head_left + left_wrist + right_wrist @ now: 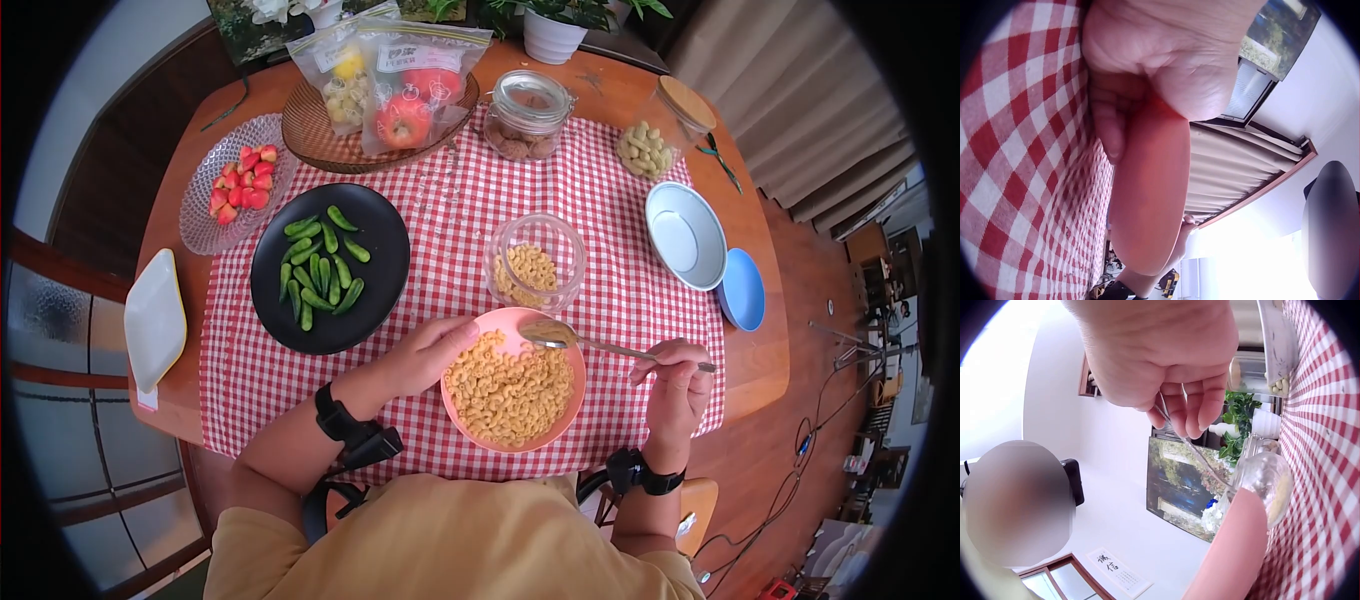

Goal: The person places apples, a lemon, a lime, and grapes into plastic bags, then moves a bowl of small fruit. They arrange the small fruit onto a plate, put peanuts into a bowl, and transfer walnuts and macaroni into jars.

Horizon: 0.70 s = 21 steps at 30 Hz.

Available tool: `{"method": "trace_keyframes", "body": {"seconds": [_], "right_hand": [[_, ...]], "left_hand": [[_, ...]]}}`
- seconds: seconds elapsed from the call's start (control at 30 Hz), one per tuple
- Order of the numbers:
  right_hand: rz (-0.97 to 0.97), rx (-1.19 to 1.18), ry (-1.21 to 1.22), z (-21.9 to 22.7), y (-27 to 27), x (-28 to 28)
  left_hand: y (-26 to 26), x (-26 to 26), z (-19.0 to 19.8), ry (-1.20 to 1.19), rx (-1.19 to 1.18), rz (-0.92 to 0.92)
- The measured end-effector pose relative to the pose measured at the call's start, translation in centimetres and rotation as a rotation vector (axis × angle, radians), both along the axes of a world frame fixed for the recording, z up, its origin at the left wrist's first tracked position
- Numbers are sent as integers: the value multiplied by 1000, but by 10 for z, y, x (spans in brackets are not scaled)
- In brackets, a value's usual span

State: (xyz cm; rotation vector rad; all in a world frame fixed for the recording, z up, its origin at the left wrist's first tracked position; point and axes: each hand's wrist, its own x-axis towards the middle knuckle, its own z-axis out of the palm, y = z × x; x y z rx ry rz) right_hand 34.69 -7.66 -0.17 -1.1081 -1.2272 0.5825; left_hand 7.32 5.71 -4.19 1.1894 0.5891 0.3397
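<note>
A pink bowl [503, 318] full of small curved yellow pieces like macaroni [512, 400] is in front of the person's body. My left hand [432, 355] grips its left rim, thumb on top; in the left wrist view the fingers curl under the bowl's outside [1150, 194]. With thumb and fingers my right hand [672, 390] pinches the long handle of a metal spoon [610, 348]. The spoon's head is over the bowl's far rim, beside a clear glass jar [576, 262] holding more of the yellow pieces. In the right wrist view the spoon handle [1194, 450] slopes down behind the bowl [1235, 550].
A black plate [380, 300] of small cucumbers lies left, near a glass dish [195, 215] of red fruit pieces. Farther back are a basket [300, 135] with bagged fruit, a clamp jar [525, 115] and a peanut jar [680, 105]. Right are a white bowl [685, 235] and blue dish [742, 290].
</note>
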Motion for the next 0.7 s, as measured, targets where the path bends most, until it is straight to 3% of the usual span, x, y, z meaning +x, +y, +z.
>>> {"method": "trace_keyframes", "body": {"seconds": [0.1, 0.17, 0.27, 0.7], "right_hand": [[2, -51, 167, -12, 2, 3], [7, -127, 428, -21, 3, 3], [38, -246, 563, -28, 2, -9], [-112, -287, 691, -15, 10, -19]], "left_hand": [[0, 0, -5, -29, -34, 28], [1, -1, -3, -19, -28, 16], [0, 0, 1, 12, -16, 33], [0, 0, -2, 18, 85, 8]]}}
